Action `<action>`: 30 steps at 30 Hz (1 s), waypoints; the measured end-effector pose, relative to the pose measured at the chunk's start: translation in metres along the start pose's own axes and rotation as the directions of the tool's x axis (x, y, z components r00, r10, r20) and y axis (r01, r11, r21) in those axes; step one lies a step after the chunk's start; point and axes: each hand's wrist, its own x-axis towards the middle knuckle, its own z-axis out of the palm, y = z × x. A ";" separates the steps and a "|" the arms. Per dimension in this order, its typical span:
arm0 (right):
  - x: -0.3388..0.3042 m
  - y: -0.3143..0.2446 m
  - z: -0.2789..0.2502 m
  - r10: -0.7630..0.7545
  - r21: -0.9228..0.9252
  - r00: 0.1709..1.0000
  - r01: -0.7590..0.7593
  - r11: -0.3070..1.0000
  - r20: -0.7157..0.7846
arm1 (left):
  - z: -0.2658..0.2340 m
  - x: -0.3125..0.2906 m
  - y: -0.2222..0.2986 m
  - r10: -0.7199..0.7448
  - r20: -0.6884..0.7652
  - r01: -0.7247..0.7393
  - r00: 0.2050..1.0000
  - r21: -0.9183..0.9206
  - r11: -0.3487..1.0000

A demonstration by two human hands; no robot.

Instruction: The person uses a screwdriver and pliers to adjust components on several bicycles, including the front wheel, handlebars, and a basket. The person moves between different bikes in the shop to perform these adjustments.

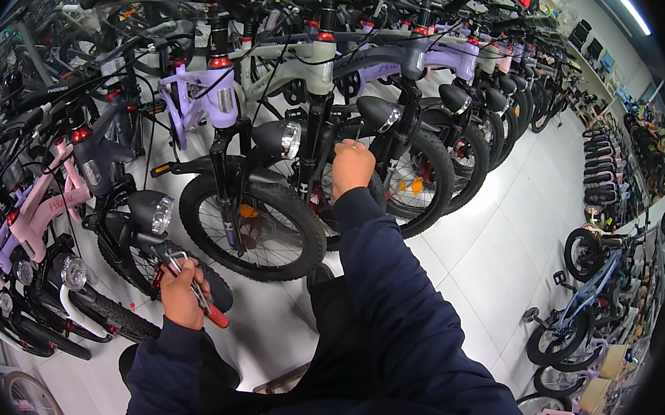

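Note:
My left hand (183,297) is closed around a metal hand tool with a red handle (217,317); its exact kind is partly covered by my fingers. This hand is at the lower left, over a front tyre (219,286) and below a black headlight with a clear lens (150,212). Stretched forward, my right hand (352,168) is closed at the front of a bicycle, just below another black headlight (378,114) and beside a fork. A thin dark bit shows above its fingers, too small to name.
Bicycles stand close together in a long row, among them a purple frame (204,95), a grey-green frame (301,70) and a pink frame (48,202). A white tiled floor (468,243) runs along their right. Beyond it stand smaller bikes, including a blue one (581,304).

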 end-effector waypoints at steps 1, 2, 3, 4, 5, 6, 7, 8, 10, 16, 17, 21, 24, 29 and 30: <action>-0.001 -0.008 0.001 0.140 0.059 0.990 -0.139 0.988 -0.008 | 0.000 0.000 0.000 0.004 -0.003 -0.003 1.000 0.001 1.000; -0.002 -0.017 0.002 0.219 0.140 0.976 -0.218 0.966 0.010 | 0.000 0.000 0.000 0.006 -0.006 -0.006 1.000 0.002 1.000; -0.004 -0.025 0.003 0.295 0.219 0.955 -0.295 0.930 0.033 | 0.000 0.000 0.000 0.012 -0.004 -0.012 1.000 0.004 1.000; -0.007 -0.033 0.002 0.348 0.323 0.935 -0.351 0.879 0.069 | 0.000 0.001 0.000 0.009 -0.011 -0.009 1.000 0.002 1.000; -0.011 -0.040 0.000 0.395 0.420 0.912 -0.403 0.813 0.110 | 0.000 0.001 -0.001 0.010 -0.014 -0.010 1.000 -0.001 1.000; -0.013 -0.045 -0.001 0.419 0.517 0.892 -0.443 0.732 0.169 | 0.000 0.002 -0.001 0.013 -0.012 -0.013 1.000 -0.003 1.000; -0.014 -0.050 0.000 0.443 0.583 0.878 -0.458 0.672 0.179 | 0.000 0.002 -0.001 0.008 -0.015 -0.008 1.000 -0.001 1.000; -0.014 -0.053 0.000 0.448 0.650 0.871 -0.462 0.603 0.202 | 0.000 0.002 -0.002 0.005 -0.014 -0.005 1.000 0.000 1.000; -0.011 -0.059 0.000 0.445 0.797 0.852 -0.461 0.390 0.275 | 0.000 0.002 -0.002 0.003 -0.011 -0.003 1.000 0.004 1.000; -0.013 -0.067 0.000 0.492 0.810 0.828 -0.471 0.349 0.269 | 0.002 0.000 0.000 0.003 -0.014 -0.003 1.000 0.029 1.000; -0.015 -0.068 -0.001 0.496 0.779 0.829 -0.483 0.400 0.259 | 0.002 0.000 0.000 0.001 -0.012 0.000 1.000 0.034 0.999; -0.013 -0.071 -0.012 0.501 0.731 0.811 -0.534 0.425 0.302 | 0.001 -0.001 -0.001 0.018 -0.004 -0.018 1.000 0.030 0.999; -0.014 -0.071 -0.021 0.465 0.625 0.823 -0.558 0.547 0.327 | 0.003 0.000 -0.003 0.010 0.013 -0.010 1.000 0.029 1.000; -0.015 -0.072 -0.022 0.456 0.620 0.818 -0.567 0.543 0.349 | 0.006 0.003 -0.008 0.022 0.049 -0.024 0.999 0.034 0.999; -0.016 -0.073 -0.021 0.448 0.639 0.818 -0.566 0.521 0.360 | 0.006 0.004 -0.008 0.024 0.049 -0.025 0.999 0.039 0.999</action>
